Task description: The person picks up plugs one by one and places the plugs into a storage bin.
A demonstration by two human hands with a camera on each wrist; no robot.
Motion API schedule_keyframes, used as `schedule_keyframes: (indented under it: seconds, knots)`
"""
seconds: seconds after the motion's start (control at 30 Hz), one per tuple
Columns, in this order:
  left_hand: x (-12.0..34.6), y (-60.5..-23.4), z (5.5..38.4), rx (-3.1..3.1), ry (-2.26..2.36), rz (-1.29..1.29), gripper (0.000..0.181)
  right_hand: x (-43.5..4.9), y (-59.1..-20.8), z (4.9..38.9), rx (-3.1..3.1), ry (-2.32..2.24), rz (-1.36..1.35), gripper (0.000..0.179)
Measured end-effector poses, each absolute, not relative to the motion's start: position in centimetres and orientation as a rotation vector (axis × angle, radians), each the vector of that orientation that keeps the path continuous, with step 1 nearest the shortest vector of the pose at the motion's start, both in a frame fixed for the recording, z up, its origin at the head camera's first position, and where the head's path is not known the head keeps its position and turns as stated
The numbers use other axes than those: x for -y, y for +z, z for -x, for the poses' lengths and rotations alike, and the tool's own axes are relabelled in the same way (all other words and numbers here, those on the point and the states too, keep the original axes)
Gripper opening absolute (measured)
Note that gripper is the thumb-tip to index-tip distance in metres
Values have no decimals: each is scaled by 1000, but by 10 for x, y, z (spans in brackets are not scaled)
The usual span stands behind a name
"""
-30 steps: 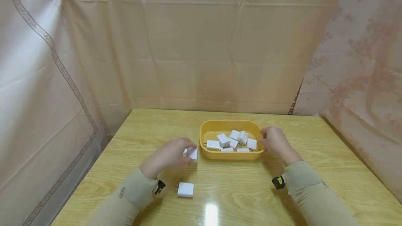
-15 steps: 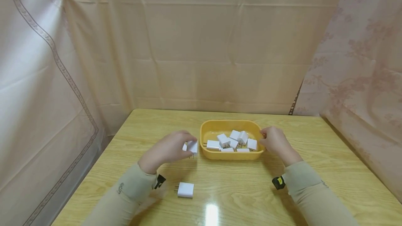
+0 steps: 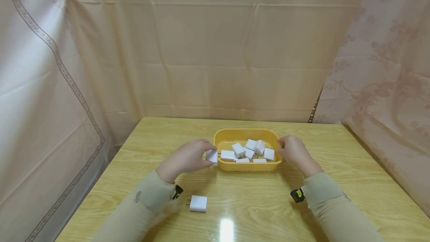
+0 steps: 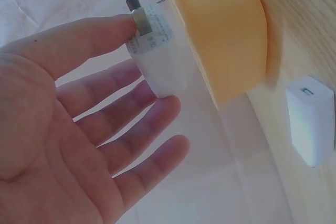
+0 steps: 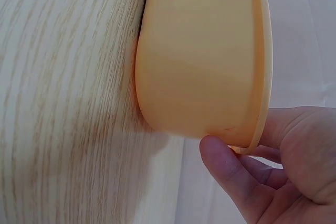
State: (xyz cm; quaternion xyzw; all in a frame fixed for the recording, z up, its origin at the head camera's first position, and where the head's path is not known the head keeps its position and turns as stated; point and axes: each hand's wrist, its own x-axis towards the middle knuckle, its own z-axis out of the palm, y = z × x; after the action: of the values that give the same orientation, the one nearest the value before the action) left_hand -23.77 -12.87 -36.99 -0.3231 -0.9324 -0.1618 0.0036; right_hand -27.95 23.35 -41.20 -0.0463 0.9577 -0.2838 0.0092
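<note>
Thumb and fingers of my left hand point(image 3: 188, 158) pinch a white USB wall charger point(image 3: 211, 157) beside the left end of a yellow plastic bin point(image 3: 246, 167). In the left wrist view the held charger point(image 4: 157, 51) shows its metal prongs and printed label close to the bin's rim. My right hand point(image 3: 296, 153) grips the bin's right end; in the right wrist view the thumb lies against the outer wall and the other fingers are partly hidden behind the rim. Several white chargers point(image 3: 238, 149) lie jumbled inside the bin.
One more white charger point(image 3: 198, 203) lies on the wooden table point(image 3: 255, 204) nearer the person, prongs pointing left. Beige cloth point(image 3: 215, 47) hangs behind the table, with further cloth at both sides.
My left hand has lifted the charger from the table and carried it up and rightward to the bin's left rim. The right hand and the bin have stayed in place.
</note>
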Motion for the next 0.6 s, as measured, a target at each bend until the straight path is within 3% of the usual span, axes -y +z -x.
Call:
schedule_keyframes:
  seconds: [0.6]
  knots:
    - [101, -367, 266, 2938, -542, 1045, 42, -236, -416, 281, -3000, -893, 178, 38]
